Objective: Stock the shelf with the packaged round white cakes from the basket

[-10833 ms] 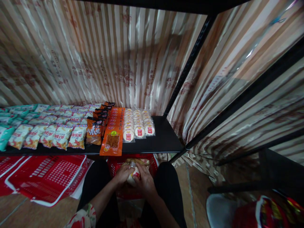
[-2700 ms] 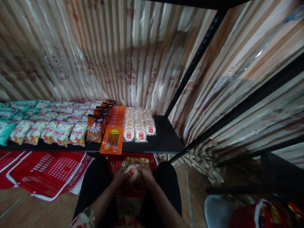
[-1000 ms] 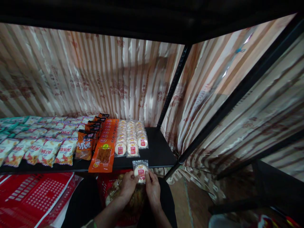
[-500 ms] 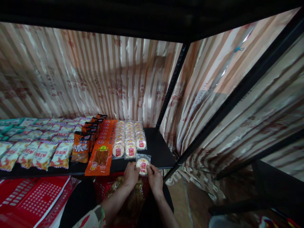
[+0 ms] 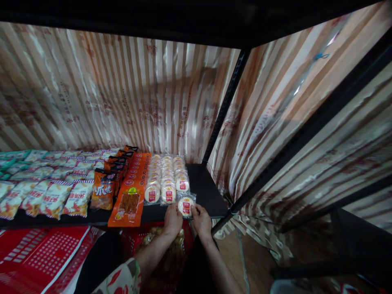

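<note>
A round white cracker pack [image 5: 185, 206] in clear wrap with a red label is pinched at both sides by my hands. My left hand [image 5: 173, 221] grips its left edge and my right hand [image 5: 201, 221] its right edge. It is over the front edge of the black shelf [image 5: 203, 192], just in front of the right-hand row of similar packs [image 5: 183, 184]. Two more rows of these packs [image 5: 168, 193] stand to the left, each pack overlapping the one behind. Whether the held pack rests on the shelf I cannot tell.
Orange stick-snack packs [image 5: 128, 202], orange-black bags [image 5: 103, 190] and white snack bags [image 5: 79, 199] line the shelf leftward. Below are a red basket [image 5: 45, 253] and another one holding wrapped packs [image 5: 171, 249]. A black post [image 5: 225, 108] rises at right; an upper shelf [image 5: 122, 18] overhangs.
Earlier, my hands handled a pack low over the basket between my knees. They have since raised it to the shelf edge and, in the last second, moved it forward toward the right row.
</note>
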`<state>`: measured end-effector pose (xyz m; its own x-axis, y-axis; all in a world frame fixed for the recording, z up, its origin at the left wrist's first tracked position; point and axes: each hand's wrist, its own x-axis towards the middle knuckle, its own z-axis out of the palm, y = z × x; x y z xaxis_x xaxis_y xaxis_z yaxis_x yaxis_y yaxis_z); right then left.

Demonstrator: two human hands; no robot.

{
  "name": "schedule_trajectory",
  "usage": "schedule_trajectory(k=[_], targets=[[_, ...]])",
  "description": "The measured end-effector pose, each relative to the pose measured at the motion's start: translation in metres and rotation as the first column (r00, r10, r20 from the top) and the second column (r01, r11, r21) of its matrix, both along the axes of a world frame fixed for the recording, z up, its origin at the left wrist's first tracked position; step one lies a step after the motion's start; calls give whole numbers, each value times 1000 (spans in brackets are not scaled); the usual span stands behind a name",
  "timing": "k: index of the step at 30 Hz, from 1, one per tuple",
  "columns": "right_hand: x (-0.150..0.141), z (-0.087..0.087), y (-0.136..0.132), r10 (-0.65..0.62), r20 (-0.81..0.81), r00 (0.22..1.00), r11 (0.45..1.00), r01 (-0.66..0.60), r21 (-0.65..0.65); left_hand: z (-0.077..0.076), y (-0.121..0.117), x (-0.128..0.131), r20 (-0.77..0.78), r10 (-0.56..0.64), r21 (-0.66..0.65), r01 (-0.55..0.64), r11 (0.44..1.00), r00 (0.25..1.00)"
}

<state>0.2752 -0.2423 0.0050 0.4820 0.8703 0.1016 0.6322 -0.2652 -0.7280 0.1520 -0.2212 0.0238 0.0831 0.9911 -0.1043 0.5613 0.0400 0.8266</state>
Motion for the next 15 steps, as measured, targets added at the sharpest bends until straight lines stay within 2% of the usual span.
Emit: schedule_trajectory(k=[10,15], targets=[[5,-1,14,-2,37,999,999,4,-36,0,1,8,10,0,69,-1,998,1000],[5,4,18,-4,61,998,996,9,-84,-2,2,11,-36,-19,100,22,995,999]])
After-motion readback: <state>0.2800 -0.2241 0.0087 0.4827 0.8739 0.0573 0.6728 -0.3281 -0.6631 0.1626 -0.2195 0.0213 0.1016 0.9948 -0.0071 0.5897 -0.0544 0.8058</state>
